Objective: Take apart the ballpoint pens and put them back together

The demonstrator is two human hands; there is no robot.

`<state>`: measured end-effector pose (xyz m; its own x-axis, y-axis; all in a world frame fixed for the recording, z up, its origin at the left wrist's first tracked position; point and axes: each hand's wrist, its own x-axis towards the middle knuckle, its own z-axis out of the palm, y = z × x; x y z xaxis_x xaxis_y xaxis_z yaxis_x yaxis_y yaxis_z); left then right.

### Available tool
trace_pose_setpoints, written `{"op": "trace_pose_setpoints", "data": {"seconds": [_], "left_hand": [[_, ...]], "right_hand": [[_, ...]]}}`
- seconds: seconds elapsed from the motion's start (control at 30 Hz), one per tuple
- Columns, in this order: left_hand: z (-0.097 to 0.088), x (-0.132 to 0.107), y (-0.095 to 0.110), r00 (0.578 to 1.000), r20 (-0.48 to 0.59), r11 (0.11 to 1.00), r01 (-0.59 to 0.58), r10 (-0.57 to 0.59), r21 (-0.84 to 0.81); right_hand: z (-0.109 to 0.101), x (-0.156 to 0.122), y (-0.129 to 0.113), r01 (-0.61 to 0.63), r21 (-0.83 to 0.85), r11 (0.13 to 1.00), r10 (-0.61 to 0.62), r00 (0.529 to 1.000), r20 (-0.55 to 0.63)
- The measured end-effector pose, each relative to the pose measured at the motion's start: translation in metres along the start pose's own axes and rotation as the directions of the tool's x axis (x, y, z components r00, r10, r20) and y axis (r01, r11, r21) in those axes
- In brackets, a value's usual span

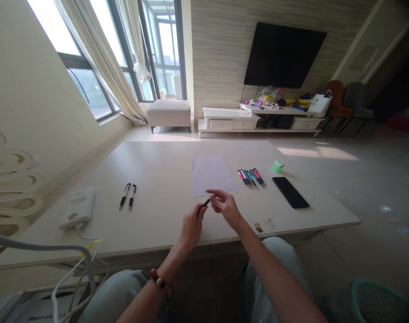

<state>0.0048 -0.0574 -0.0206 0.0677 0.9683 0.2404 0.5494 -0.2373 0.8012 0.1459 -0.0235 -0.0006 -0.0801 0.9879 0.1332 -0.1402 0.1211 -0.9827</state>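
Pen handling looks unfinished: dark pen (205,203) in hands, above bench (153,170), beside near edge of paper (213,172); other pens lie down. Left hand (191,224): grip wrapped round dark pen. Right hand (228,209): fingertips at pen's far end; cannot tell if pinching. Remaining work unclear. Counts: one held; two black-and-white pens (131,199) at left; about seven coloured pens (251,177) grouped at right; one paper, one phone (290,192), one green block (277,166).
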Motion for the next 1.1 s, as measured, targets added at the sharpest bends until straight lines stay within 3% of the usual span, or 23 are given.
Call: {"op": "trace_pose_setpoints", "data": {"seconds": [0.2, 0.33, 0.53, 0.67, 0.83, 0.9, 0.97, 1.03, 1.1], "left_hand": [[0.0, 0.0, -0.001, 1.0, -0.003, 1.0, -0.001, 0.001, -0.013], [0.0, 0.0, -0.001, 1.0, 0.005, 1.0, 0.012, -0.012, -0.015], [-0.001, 0.0, 0.002, 1.0, 0.012, 1.0, 0.019, -0.019, -0.019], [-0.001, 0.0, 0.001, 1.0, 0.026, 1.0, 0.009, -0.008, -0.023], [0.001, -0.003, 0.001, 0.999, -0.014, 0.998, -0.046, 0.046, -0.035], [0.0, -0.003, 0.003, 0.999, -0.027, 0.995, -0.039, 0.036, -0.097], [-0.002, -0.001, 0.005, 1.0, 0.002, 0.982, 0.017, -0.016, -0.188], [-0.006, 0.002, 0.006, 0.995, 0.082, 0.957, 0.075, -0.055, -0.279], [-0.008, 0.004, 0.007, 0.982, 0.179, 0.931, 0.121, -0.062, -0.345]], "right_hand": [[-0.001, -0.001, 0.001, -0.032, 0.0, 0.999, 0.032, 0.999, -0.011], [0.001, -0.003, 0.0, 0.004, -0.05, 0.999, -0.008, 0.997, -0.076], [0.004, -0.005, -0.001, -0.03, 0.028, 0.999, 0.032, 0.996, -0.088], [0.006, -0.005, 0.002, -0.057, 0.114, 0.992, 0.058, 0.998, -0.004], [0.014, -0.007, 0.009, -0.057, 0.036, 0.998, 0.064, 0.977, -0.203], [0.016, -0.008, 0.005, -0.056, 0.088, 0.995, 0.068, 0.987, -0.147], [0.016, -0.009, -0.001, -0.067, 0.203, 0.977, 0.069, 0.998, -0.002], [0.013, -0.009, -0.007, -0.083, 0.297, 0.951, 0.058, 0.994, 0.092], [0.01, -0.008, -0.01, -0.084, 0.311, 0.947, 0.055, 0.993, 0.1]]}}
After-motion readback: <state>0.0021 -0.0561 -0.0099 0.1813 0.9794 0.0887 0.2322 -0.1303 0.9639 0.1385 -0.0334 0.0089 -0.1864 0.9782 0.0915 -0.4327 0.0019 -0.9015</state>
